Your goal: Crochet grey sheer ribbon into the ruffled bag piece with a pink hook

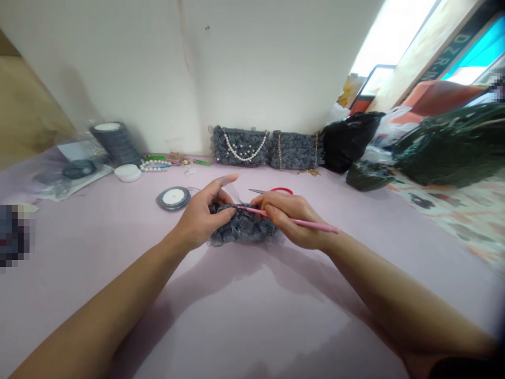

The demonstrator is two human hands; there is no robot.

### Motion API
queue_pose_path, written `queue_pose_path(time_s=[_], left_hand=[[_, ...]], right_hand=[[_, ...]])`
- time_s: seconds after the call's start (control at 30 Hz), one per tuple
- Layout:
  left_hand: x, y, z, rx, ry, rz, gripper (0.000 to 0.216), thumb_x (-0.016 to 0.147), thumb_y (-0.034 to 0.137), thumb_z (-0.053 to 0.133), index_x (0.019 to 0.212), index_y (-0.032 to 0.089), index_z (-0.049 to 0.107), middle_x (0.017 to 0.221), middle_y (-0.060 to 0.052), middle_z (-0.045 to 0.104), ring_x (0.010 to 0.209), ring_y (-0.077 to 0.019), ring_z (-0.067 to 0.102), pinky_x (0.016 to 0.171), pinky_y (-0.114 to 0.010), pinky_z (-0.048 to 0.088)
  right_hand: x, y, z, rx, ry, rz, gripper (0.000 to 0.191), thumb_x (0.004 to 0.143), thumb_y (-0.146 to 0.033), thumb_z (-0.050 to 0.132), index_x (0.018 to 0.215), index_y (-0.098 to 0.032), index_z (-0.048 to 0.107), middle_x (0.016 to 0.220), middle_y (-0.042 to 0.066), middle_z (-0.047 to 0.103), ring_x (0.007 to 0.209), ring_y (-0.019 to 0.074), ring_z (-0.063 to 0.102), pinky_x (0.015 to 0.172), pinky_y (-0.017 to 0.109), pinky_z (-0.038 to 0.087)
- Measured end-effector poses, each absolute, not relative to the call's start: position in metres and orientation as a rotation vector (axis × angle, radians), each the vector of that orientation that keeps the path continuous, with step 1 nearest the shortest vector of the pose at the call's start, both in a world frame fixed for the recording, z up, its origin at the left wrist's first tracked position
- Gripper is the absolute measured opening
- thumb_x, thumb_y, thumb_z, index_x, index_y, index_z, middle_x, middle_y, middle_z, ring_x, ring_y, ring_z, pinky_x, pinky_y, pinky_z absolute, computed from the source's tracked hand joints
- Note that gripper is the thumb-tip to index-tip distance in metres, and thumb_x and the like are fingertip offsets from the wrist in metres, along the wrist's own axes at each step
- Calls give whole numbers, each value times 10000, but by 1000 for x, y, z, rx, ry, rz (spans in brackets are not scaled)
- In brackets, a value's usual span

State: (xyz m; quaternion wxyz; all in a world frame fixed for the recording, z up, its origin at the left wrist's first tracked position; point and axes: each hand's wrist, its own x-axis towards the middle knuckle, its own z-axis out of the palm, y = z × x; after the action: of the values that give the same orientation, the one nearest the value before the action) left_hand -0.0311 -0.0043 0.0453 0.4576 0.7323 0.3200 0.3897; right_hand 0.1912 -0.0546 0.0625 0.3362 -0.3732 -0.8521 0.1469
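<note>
Tip of pink crochet hook (pixel 315 225) hidden in grey ruffled piece (pixel 242 231). Right hand (pixel 294 221) grip holds hook; left hand (pixel 199 221) grip clasps piece. Red scissors (pixel 282 190) partly hidden behind.

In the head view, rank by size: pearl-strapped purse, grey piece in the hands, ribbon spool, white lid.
Largest: grey piece and pearl-strapped purse look alike; the piece is nearer, so unranked.
Then ribbon spool.
Then white lid, slightly smaller but farther back.
</note>
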Motion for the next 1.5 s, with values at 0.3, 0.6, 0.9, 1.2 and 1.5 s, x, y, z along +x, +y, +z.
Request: queue_pose_path(time_s=[0.3,0.6,0.9,1.2,1.5], left_hand=[[-21,-21,46,1976,962,1187,633,790,131,593,1412,159,481,791,30,556,726,-120,532,729,-248,436],[-4,-32,31,1520,960,1286,676,783,186,668,1423,166,453,819,30,589,795,-115,573,821,-249,457],[-22,-14,34,957,606,664,693,681,189,793,1334,189,561,879,-14,672,772,-154,649,731,-277,497],[-41,6,38,1135,664,654,598,689,140,777,1269,214,651,740,55,530,561,-41,481,494,-175,337],[-40,4,39,1159,634,618,501,658,144,763,1153,209,731,711,46,521,582,-46,500,525,-159,364]], right_hand=[[171,-65,54,-936,-2237,27,189,997,-174,373,932,-158,549,1009,139,655,852,181,646,748,329,544],[158,-51,22,-993,-2126,-584,214,993,-200,448,786,-182,497,799,98,619,734,198,588,664,339,512],[180,-45,27,-670,-2205,-267,130,978,-188,493,848,-190,489,879,86,626,744,146,584,630,258,510],[190,-56,53,-806,-2354,320,220,1003,-184,374,1106,-146,566,916,75,650,790,146,603,715,286,510],[189,-58,52,-973,-2056,863,310,1019,-276,368,1084,-173,652,1042,63,701,914,154,676,808,291,520]])
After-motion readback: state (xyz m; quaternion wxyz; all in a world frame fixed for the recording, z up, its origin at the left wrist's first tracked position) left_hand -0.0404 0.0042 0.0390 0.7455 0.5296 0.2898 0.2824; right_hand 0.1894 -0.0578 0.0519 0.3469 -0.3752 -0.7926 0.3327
